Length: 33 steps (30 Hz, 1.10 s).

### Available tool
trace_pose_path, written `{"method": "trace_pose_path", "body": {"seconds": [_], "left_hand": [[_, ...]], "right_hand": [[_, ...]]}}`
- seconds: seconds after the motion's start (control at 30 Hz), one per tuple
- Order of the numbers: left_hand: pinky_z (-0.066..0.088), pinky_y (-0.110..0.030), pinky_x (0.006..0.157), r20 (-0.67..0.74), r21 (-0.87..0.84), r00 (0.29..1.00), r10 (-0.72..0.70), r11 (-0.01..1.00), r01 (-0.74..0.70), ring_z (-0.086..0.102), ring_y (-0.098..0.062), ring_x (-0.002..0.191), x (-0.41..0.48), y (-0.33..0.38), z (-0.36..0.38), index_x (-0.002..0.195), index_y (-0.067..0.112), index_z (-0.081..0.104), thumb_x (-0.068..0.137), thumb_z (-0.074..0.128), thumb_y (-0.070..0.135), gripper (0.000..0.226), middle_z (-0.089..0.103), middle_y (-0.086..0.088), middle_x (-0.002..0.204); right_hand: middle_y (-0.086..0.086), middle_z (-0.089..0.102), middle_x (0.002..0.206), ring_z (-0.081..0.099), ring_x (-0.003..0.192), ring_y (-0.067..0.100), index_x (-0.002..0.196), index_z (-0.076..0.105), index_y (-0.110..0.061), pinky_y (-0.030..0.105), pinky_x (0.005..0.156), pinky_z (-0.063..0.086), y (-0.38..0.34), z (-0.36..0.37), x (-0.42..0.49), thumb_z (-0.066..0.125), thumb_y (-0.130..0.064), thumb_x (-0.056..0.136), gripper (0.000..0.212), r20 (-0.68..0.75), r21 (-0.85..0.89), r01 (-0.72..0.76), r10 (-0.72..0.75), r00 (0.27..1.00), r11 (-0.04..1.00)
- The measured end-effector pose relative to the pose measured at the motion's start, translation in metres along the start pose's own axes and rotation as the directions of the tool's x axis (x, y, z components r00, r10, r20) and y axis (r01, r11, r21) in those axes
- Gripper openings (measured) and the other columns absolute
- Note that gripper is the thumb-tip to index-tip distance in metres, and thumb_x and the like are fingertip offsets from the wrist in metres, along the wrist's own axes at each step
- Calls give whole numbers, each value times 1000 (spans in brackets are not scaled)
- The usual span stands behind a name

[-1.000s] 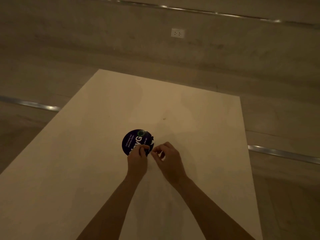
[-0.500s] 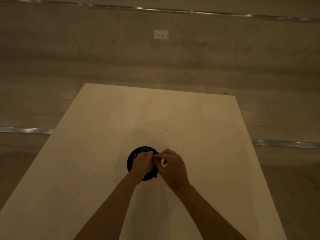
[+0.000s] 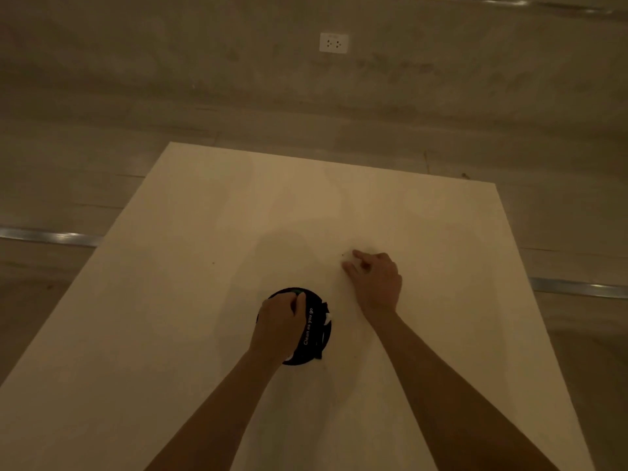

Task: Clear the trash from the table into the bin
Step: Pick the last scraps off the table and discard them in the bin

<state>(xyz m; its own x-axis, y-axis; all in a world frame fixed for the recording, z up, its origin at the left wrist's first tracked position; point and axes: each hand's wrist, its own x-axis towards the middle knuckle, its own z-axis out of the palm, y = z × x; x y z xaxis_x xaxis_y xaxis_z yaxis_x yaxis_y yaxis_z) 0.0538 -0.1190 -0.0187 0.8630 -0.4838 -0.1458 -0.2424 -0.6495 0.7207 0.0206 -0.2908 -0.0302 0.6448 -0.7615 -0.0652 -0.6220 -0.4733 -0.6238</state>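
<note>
A round black bin, seen from above, stands on the white table; its top carries the white words "Clean as you go". My left hand lies over the bin's left half and grips it, hiding part of the top. My right hand is farther out and to the right, apart from the bin. It is pressed to the tabletop with thumb and forefinger close together beside a tiny dark speck. Whether anything is pinched between those fingers is too small to tell.
The table's far edge and right edge drop to a pale tiled floor with metal strips. A white wall socket sits in the wall beyond. Another tiny speck lies on the table's left part.
My right hand has left the bin's top and moved forward and right onto the tabletop. My left hand stays on the bin. The view has tilted, so the bin sits lower in frame.
</note>
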Motion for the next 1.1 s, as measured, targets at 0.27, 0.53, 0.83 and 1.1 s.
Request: {"method": "trace_pose_path", "body": {"seconds": [0.27, 0.53, 0.83, 1.1], "left_hand": [[33, -16, 47, -67, 13, 998, 4, 1000, -4, 44, -15, 48, 7, -8, -5, 64, 6, 51, 98, 40, 23, 39, 51, -8, 57], [33, -25, 50, -93, 9, 996, 3, 1000, -2, 50, -23, 54, -1, -12, -1, 70, -6, 57, 99, 40, 22, 43, 61, -23, 66], [44, -38, 68, 99, -23, 992, -82, 996, 85, 51, -26, 56, -1, 11, 1, 61, 10, 59, 102, 28, 23, 53, 57, -10, 59], [30, -25, 47, 101, -237, 983, -153, 956, 173, 36, -13, 41, -13, 22, 13, 43, 15, 40, 101, 35, 25, 59, 39, -1, 42]], "right_hand": [[-4, 63, 98, 53, 98, 20, 96, 75, -27, 33, 81, 27, -6, 16, 7, 66, -45, 80, 25, -138, 75, -33, 43, 989, 997], [9, 62, 102, 58, 94, 26, 96, 69, -10, 35, 86, 44, -10, 15, 9, 59, -23, 90, 18, -1, 60, 86, -86, 996, 995], [4, 63, 82, 49, 63, 7, 83, 75, -18, 9, 60, 39, -14, -26, -59, 74, -22, 79, 5, 358, 333, 278, -394, 847, 901], [5, 66, 83, 51, 63, 10, 86, 77, -18, 16, 61, 41, -10, -37, -76, 70, -17, 82, 8, 376, 333, 317, -433, 819, 888]]}}
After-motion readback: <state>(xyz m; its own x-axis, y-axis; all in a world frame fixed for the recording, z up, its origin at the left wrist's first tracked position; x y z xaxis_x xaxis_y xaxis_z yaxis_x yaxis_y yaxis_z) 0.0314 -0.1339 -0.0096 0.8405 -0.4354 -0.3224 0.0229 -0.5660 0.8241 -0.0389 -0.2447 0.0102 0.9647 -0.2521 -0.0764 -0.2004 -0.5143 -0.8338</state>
